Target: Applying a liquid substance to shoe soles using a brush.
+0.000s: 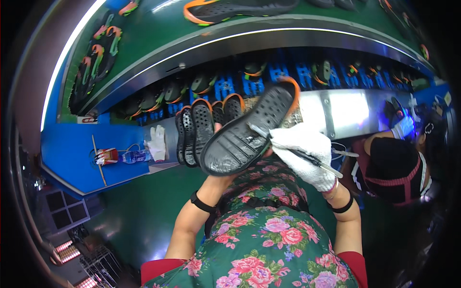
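Black sole (240,139) with an orange end, held out in front

Across the top runs a green work surface (153,38) bearing shoe parts, some cut off by the rim of view. Lower left stands a blue table (67,153); at far right, a co-worker (391,165) is partly lost in shadow. Other dark soles (202,122) stand in a row just behind the held one. The left hand (223,179), mostly hidden, grips it from below. The right hand (305,151), white-gloved, pinches a slim brush (259,130), its tip apparently touching the sole. On the table lie a plastic bottle (137,156) and a red tub (107,156), their contents hard to make out.
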Demonstrator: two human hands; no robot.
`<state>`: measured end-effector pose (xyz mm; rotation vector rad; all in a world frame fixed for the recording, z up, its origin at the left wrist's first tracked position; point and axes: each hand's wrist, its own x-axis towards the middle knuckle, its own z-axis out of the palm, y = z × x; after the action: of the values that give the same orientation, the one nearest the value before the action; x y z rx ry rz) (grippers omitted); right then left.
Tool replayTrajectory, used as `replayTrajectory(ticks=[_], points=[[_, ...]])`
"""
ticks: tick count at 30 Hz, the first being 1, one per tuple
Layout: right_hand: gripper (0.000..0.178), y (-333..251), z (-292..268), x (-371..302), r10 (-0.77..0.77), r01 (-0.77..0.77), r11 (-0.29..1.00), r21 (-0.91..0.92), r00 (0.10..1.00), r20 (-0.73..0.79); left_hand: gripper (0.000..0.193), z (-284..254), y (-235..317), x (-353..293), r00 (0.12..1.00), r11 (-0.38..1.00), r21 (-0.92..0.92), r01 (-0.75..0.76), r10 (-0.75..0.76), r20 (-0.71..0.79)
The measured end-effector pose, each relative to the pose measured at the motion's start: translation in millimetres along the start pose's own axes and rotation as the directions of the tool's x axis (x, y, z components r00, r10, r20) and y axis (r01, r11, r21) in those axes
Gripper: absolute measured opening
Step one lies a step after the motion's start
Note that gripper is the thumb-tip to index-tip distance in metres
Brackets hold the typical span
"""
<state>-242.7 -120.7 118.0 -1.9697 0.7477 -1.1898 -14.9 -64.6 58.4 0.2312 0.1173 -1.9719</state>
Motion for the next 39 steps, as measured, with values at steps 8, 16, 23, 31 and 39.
replayTrajectory(ticks=[8,16,23,31,39], points=[[0.029,-15.4,-5.4,4.3,-0.109,0.091,0.982,-0.167,0.989,-0.104,0.101,-36.7,-11.3,5.1,0.984,0.998,-0.062,0.011,0.000,0.178],[0.035,-10.4,-4.3,22.7,-0.174,0.145,0.961,-0.235,0.979,-0.108,0.102,1.6,-44.7,10.9,0.989,0.959,0.281,0.045,-0.004,-0.147],[0.044,-23.1,-5.4,23.9,-0.120,0.130,0.959,-0.251,0.991,0.056,0.092,-10.0,-59.5,10.7,0.998,0.992,0.114,0.045,-0.038,-0.058],[0.045,-16.2,-4.5,16.3,-0.090,0.099,0.967,-0.235,0.995,0.049,0.087,-15.8,-54.9,13.8,0.994,0.997,0.028,0.072,-0.070,-0.078],[0.039,-1.7,1.5,13.7,-0.087,0.076,0.988,-0.132,0.993,-0.083,0.086,-17.1,-41.9,17.5,0.997,0.997,0.042,0.064,-0.062,-0.046]])
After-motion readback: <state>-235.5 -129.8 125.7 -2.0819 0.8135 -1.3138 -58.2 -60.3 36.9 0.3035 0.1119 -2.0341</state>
